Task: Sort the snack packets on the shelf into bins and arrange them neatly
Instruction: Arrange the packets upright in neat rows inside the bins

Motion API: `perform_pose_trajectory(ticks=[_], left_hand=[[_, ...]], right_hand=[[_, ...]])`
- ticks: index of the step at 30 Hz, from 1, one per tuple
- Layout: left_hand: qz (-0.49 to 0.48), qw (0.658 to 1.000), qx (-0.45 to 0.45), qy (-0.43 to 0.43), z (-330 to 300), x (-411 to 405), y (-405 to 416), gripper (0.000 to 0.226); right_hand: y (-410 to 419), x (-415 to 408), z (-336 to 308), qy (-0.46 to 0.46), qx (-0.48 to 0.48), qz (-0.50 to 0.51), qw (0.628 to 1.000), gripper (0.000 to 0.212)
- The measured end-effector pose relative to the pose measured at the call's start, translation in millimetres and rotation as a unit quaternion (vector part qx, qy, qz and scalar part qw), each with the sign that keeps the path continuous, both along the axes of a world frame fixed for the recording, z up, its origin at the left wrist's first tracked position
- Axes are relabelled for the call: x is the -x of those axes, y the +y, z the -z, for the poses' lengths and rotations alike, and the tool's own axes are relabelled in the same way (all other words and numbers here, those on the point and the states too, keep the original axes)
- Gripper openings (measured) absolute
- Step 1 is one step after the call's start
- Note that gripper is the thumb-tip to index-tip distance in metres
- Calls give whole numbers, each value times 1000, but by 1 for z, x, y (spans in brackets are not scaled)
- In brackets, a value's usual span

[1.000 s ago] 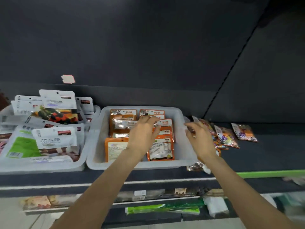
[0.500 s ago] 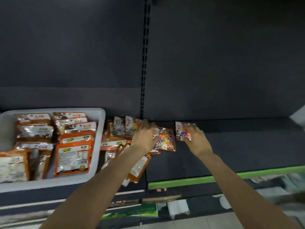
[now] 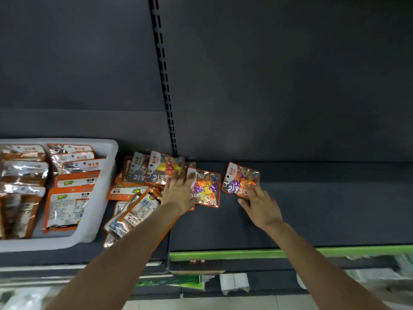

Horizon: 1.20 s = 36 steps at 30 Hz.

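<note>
A white bin (image 3: 106, 186) at the left holds rows of orange snack packets (image 3: 71, 198). Right of it, a loose pile of packets (image 3: 134, 198) lies on the dark shelf (image 3: 324, 209). My left hand (image 3: 180, 193) lies flat on the pile's right side, fingers spread, touching a clear candy packet with an orange border (image 3: 209, 190). A second candy packet (image 3: 239, 177) lies flat and alone further right. My right hand (image 3: 260, 205) rests with its fingertips on that packet's lower edge, fingers apart, not closed around it.
The shelf's back wall has a slotted upright (image 3: 164, 86) just behind the pile. A green strip (image 3: 290, 251) runs along the shelf's front edge on the right. Lower shelves with blurred goods (image 3: 234, 283) show below.
The view has swung right, away from the bins. My right hand has laid its candy packet flat on the shelf, apart from the pile. My left hand has settled onto the pile.
</note>
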State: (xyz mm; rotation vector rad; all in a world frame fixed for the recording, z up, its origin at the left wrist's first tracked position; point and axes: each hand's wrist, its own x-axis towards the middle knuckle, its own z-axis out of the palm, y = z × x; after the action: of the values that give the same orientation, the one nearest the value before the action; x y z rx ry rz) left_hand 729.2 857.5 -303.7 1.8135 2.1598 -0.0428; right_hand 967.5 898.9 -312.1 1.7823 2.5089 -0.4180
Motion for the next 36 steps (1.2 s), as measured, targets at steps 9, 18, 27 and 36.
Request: perform_pose_trajectory(ticks=[9, 18, 27, 36], left_hand=[[-63, 991, -95, -75, 8, -9, 10, 75], [-142, 951, -131, -243, -6, -21, 18, 53], [-134, 920, -221, -295, -46, -23, 3, 18], [-132, 890, -365, -240, -122, 35, -50, 22]], right_hand=[[58, 19, -6, 47, 71, -7, 996, 83], [59, 8, -12, 62, 50, 69, 994, 78], [27, 12, -55, 234, 96, 50, 966, 13], [-1, 80, -126, 258, -15, -22, 966, 7]])
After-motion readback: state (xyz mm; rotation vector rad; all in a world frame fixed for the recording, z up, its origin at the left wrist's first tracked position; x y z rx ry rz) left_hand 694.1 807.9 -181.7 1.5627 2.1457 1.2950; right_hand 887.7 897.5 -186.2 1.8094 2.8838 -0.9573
